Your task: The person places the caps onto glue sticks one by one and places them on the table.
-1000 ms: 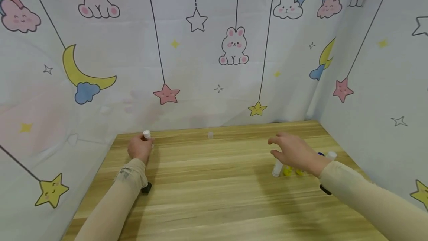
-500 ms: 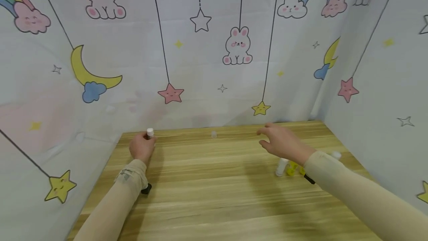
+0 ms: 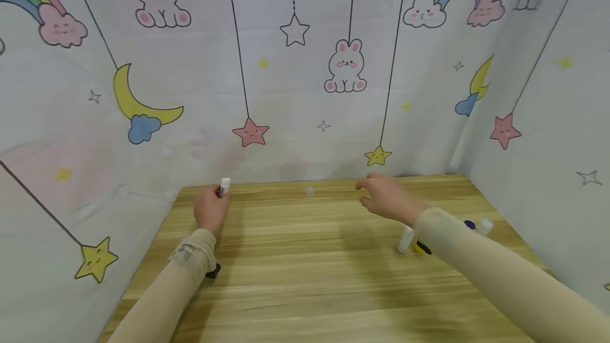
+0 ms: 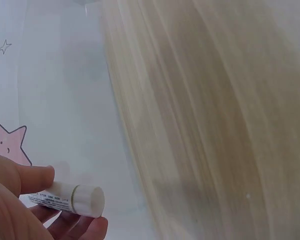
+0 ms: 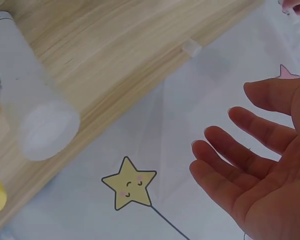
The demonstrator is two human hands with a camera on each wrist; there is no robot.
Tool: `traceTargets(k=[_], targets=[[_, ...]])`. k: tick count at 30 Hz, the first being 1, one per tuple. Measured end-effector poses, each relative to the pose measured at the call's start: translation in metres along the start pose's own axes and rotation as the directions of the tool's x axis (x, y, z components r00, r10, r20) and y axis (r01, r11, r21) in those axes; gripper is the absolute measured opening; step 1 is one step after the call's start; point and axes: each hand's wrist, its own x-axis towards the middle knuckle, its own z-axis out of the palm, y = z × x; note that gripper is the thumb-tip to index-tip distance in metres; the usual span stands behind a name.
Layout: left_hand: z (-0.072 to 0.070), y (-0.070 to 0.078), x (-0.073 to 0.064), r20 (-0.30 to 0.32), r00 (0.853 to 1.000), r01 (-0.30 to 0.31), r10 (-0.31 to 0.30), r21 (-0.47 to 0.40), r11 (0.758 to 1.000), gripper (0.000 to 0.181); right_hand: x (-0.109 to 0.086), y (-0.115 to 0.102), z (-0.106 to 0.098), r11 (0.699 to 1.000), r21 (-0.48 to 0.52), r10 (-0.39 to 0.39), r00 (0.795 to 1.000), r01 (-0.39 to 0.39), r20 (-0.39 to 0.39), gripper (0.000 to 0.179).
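In the head view my left hand (image 3: 212,209), at the back left of the table, holds a white glue stick (image 3: 225,187) by its body, capped end up. The left wrist view shows thumb and fingers curled round the printed glue stick (image 4: 65,197), a thin green ring below its cap. My right hand (image 3: 388,197) hovers over the back right with fingers spread and slightly bent, nothing in them. Past its wrist stands a white tube (image 3: 406,240). Closest to the right hand's camera is this white tube (image 5: 37,95), with a small clear cube (image 5: 192,47) farther off.
The clear cube (image 3: 310,191) sits near the wooden table's (image 3: 295,269) back edge. Beside the right sleeve are a yellow item (image 3: 419,246), a dark blue round top (image 3: 469,224) and a white-capped item (image 3: 485,226), partly hidden. A patterned curtain (image 3: 295,99) hangs behind the table.
My right hand has moved left, away from the items at the right. My left hand has lifted the glue stick slightly. The head view has turned a little left.
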Motion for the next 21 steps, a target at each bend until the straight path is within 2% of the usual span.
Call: traceTargets(k=[9,21], targets=[[0.0,0.01,-0.006,0.004,0.998,-0.062,0.062,0.007,0.998,0.031,0.029,-0.004,0.009,0.999,-0.019,-0.027,0.999,0.028,0.039,0.032],[-0.003,0.022,-0.018,-0.01,0.991,-0.134,0.134,0.004,0.991,0.036,0.063,-0.01,0.024,0.998,0.069,-0.01,0.994,0.002,0.109,0.034]])
